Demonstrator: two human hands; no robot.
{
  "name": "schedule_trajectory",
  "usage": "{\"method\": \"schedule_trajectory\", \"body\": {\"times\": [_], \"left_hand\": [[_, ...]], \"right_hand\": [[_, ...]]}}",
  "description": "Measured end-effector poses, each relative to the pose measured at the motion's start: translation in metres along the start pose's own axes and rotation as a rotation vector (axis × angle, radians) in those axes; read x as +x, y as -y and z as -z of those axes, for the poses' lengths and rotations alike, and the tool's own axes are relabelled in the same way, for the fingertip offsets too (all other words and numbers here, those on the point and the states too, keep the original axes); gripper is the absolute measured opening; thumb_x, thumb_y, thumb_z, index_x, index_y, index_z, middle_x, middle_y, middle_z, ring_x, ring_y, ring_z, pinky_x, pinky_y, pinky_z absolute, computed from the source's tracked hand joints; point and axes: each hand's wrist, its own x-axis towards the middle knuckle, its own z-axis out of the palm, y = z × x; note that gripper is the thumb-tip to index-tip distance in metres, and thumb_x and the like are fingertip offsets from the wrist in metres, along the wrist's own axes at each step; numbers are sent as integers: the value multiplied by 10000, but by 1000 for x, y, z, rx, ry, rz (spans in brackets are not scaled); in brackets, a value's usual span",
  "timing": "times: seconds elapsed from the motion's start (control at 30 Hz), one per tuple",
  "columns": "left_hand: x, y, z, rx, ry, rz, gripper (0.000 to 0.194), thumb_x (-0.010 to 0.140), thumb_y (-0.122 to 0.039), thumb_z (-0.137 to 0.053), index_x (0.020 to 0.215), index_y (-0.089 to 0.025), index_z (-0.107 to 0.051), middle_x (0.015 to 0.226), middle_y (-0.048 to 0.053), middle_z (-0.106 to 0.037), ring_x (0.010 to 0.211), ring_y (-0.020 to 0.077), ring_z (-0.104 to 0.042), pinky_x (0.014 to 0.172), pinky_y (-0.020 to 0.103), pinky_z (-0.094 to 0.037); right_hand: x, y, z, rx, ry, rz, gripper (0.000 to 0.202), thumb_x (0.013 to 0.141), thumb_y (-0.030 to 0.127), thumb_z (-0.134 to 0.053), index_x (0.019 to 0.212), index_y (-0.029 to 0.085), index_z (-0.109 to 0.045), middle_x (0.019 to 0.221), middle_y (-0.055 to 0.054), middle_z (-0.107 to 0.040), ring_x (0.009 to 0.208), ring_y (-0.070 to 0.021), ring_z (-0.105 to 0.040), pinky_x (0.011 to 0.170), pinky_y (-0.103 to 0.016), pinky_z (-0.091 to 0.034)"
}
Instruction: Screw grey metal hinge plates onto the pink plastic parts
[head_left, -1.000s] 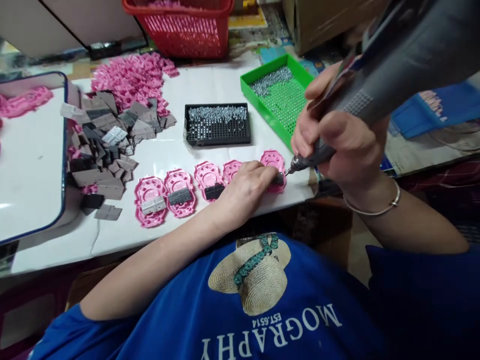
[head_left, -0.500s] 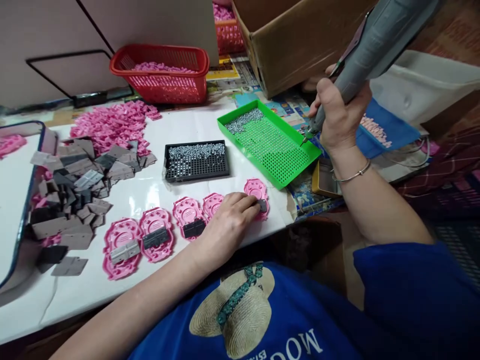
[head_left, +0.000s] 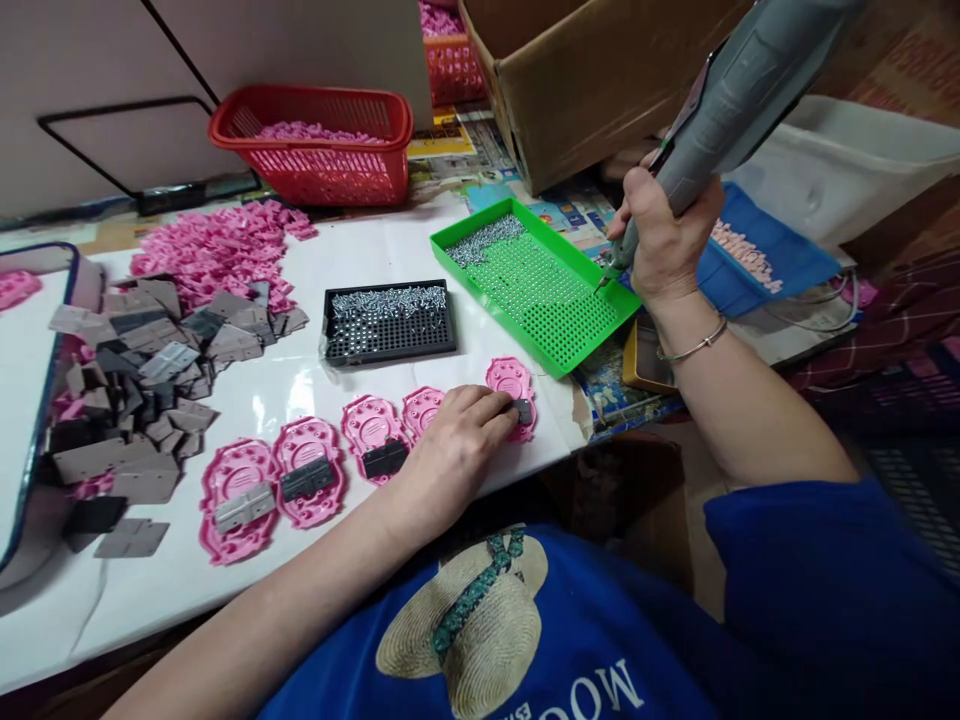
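In my right hand [head_left: 675,235] I grip a grey electric screwdriver [head_left: 739,115], tilted with its bit pointing down at the right end of a green perforated tray [head_left: 555,350]. Silver screws [head_left: 484,240] are heaped at that tray's far end. My left hand [head_left: 457,440] is closed at the left edge of the rightmost pink plastic casing [head_left: 510,375], fingertips by its dark grey plate [head_left: 522,410]. The hand partly covers another pink casing [head_left: 421,408]. Further left lie several more pink casings [head_left: 309,440], with grey or black plates across them.
A black perforated tray [head_left: 390,345] of screws stands mid-table. Loose grey plates [head_left: 150,465] and pink parts [head_left: 217,250] are piled at left, beside a white blue-rimmed tray [head_left: 71,265]. Behind are a red basket [head_left: 315,170] and cardboard box [head_left: 570,110]; a blue tray [head_left: 802,255] lies right.
The screwdriver and my right hand have shifted slightly left and down, bit still over the green tray's right end. My left hand stays at the rightmost casing. The whole view has drifted slightly.
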Motion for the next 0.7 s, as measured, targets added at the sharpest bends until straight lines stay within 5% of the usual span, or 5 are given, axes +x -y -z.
{"method": "schedule_trajectory", "body": {"times": [0.37,0.57,0.63,0.7], "left_hand": [[3,-1,4,136,61,0,246,972,-117,-440,1083,-121,-660,1119,118,-686,939,231,-581,814,382,-472],[-10,-20,15,272,-8,-123,283,991,-130,-401,1150,-79,-630,1151,149,-677,912,226,-579,763,361,-444],[-17,-30,18,282,61,-186,311,996,-134,-370,1148,-55,-629,1114,161,-687,850,221,-577,724,359,-448],[-23,-37,18,286,144,-218,327,990,-128,-362,1153,-35,-629,1107,173,-687,831,223,-582,712,359,-459]], "right_hand": [[5,18,-8,91,-38,57,500,598,596,-810,864,284,-525,621,103,-575,392,-77,-434,390,-268,-356],[-8,73,-24,370,-8,140,275,654,272,-825,840,243,-625,869,65,-679,432,-56,-486,374,-235,-384],[-26,98,-32,468,18,156,254,663,296,-813,844,246,-641,839,76,-672,423,-56,-472,370,-227,-365],[-47,121,-39,402,74,27,374,648,513,-814,842,262,-616,516,82,-453,406,-83,-429,375,-231,-346]]}}
